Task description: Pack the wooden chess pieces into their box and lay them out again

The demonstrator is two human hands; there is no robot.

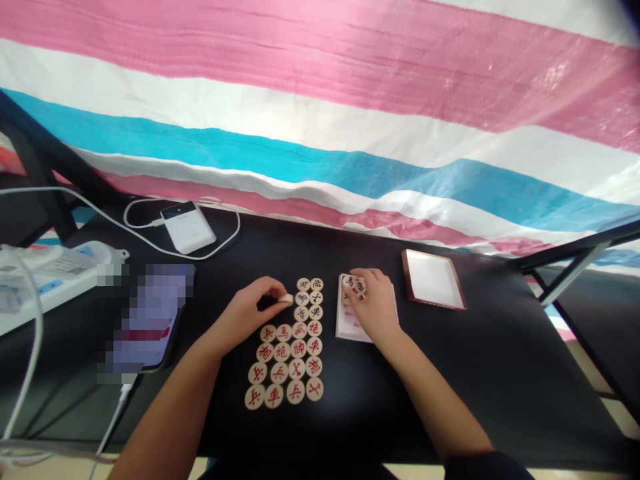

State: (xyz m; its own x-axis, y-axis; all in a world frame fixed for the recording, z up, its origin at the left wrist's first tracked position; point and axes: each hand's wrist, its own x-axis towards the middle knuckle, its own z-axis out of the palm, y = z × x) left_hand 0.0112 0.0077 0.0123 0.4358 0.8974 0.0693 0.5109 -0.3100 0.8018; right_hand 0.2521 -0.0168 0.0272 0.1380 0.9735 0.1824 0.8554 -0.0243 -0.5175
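While in left grip (247, 317), xiangqi piece (286, 299)

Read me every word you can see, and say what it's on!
"帥" in red on a round wooden chess piece
"車" in red on another piece
"馬" in black on a piece by the right hand
Print on the power strip: too small to read
The phone: blurred

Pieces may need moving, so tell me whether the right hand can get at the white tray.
Probably yes. The right hand is close beside the white tray, with only black tabletop between them, though it is holding game pieces now.
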